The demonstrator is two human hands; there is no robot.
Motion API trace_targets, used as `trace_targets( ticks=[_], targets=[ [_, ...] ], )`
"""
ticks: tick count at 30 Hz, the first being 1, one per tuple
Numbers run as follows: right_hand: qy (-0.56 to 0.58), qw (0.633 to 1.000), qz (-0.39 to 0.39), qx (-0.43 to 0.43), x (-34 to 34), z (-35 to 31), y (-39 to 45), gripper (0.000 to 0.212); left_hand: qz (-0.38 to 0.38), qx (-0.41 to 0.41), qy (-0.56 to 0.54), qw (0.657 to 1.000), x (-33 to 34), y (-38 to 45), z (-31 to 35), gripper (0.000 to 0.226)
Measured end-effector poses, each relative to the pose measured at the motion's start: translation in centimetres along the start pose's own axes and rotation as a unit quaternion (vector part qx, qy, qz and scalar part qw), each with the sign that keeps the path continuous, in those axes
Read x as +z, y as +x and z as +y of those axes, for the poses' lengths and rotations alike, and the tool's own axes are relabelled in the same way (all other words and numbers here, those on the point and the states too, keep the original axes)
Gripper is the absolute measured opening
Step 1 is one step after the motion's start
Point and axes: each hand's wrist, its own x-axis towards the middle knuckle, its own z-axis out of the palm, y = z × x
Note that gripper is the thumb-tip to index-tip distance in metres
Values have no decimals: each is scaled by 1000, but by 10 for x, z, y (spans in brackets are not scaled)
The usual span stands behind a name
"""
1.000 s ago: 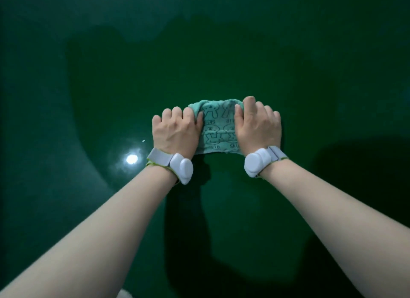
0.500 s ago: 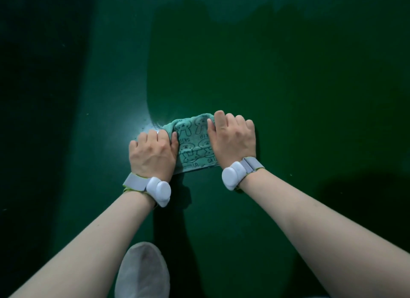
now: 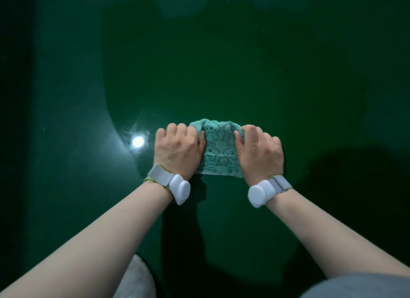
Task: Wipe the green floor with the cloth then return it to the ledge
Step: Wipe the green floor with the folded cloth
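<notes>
A teal cloth (image 3: pixel 218 152) printed with cartoon figures lies bunched on the glossy green floor (image 3: pixel 255 80) in the middle of the view. My left hand (image 3: pixel 177 149) presses on its left edge with fingers curled over the fabric. My right hand (image 3: pixel 258 152) holds its right edge the same way. Both wrists carry white bands. The cloth's sides are hidden under my hands. No ledge is in view.
A bright lamp reflection (image 3: pixel 138 141) shines on the floor just left of my left hand. A white shoe tip (image 3: pixel 135 280) shows at the bottom edge, and grey fabric (image 3: pixel 359 286) at the bottom right. Dark shadows cover the left side.
Both hands slid the cloth toward me and leftward, then pushed it forward and to the right again. The lamp reflection has reappeared left of my left hand.
</notes>
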Motion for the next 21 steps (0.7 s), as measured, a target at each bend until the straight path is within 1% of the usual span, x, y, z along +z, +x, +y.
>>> trace_targets(
  ticks=[3,6,8,10,13,15,19,21],
  targets=[
    [17,998,-15,52,-13,52,-23,26,-8,40,-59,997,-6,13,58,40],
    [14,995,5,96,-28,99,-54,21,-7,69,-110,992,-12,9,120,36],
    [5,993,11,119,-35,116,-68,20,-10,85,-127,988,-13,3,150,33],
    [13,990,4,138,-35,118,-72,20,-11,84,-126,988,-13,0,160,33],
    [21,986,-7,167,-34,113,-70,23,0,83,-137,987,-13,0,157,38],
    [30,986,-11,165,-34,108,-66,24,11,79,-140,987,-11,1,144,40],
    [44,991,-14,128,-32,84,-47,21,12,49,-102,994,-8,-1,94,43],
    [49,994,-18,97,-26,60,-31,21,9,33,-74,997,-7,-3,64,44]
  ],
)
